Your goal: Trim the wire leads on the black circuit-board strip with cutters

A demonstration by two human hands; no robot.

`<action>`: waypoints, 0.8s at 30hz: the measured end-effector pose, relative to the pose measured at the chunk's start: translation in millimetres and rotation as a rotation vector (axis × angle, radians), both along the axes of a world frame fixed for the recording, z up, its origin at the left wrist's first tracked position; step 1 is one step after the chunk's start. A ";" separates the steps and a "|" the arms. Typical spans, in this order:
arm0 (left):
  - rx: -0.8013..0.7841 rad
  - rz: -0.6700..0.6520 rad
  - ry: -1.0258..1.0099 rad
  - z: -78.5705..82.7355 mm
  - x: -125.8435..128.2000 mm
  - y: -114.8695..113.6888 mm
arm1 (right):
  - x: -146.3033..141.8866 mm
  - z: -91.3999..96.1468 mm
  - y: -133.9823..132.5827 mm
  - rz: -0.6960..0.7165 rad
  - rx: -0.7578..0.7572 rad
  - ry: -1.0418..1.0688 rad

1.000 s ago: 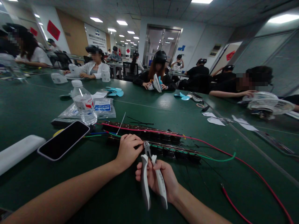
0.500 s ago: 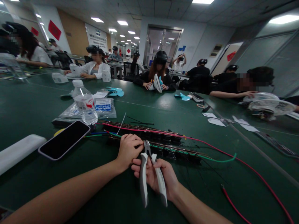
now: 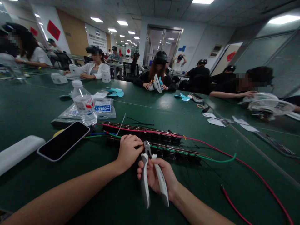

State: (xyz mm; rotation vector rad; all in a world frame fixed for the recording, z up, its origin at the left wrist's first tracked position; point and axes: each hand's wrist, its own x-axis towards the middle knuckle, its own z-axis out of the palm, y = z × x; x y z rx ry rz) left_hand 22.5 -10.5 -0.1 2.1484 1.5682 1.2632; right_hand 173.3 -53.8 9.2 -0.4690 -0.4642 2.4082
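Note:
My right hand (image 3: 161,176) is closed round the white handles of a pair of cutting pliers (image 3: 150,175), jaws pointing up at the near black terminal strip (image 3: 173,151). My left hand (image 3: 128,151) is curled in a pinch just left of the jaws, fingertips at the strip's wires; what it pinches is too small to see. A second black strip (image 3: 140,129) lies just behind, with a red wire (image 3: 211,145) and a green wire (image 3: 220,160) trailing to the right.
A black phone (image 3: 63,140) and a white bar (image 3: 18,151) lie at the left. A water bottle (image 3: 83,103) and plastic bags (image 3: 103,107) stand behind the strips. Several people sit round the green table (image 3: 35,109) with white fan parts (image 3: 269,106).
The pliers and my right hand have shifted slightly; the handles sit a little closer together. My left hand stays pinched at the strip.

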 end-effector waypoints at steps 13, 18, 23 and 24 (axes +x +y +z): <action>0.025 -0.001 -0.020 -0.7 0.2 -0.8 | -5.0 -0.9 -3.1 -0.046 -0.009 -0.048; 0.029 -0.007 -0.019 -0.3 -0.2 -0.7 | -5.8 -2.7 -4.0 -0.052 -0.022 -0.062; 0.031 -0.004 -0.017 -0.7 0.0 -1.1 | -6.5 -2.6 -5.8 -0.071 -0.014 -0.086; 0.031 -0.002 -0.016 -0.8 0.0 -1.0 | -6.1 -2.5 -5.8 -0.076 -0.010 -0.094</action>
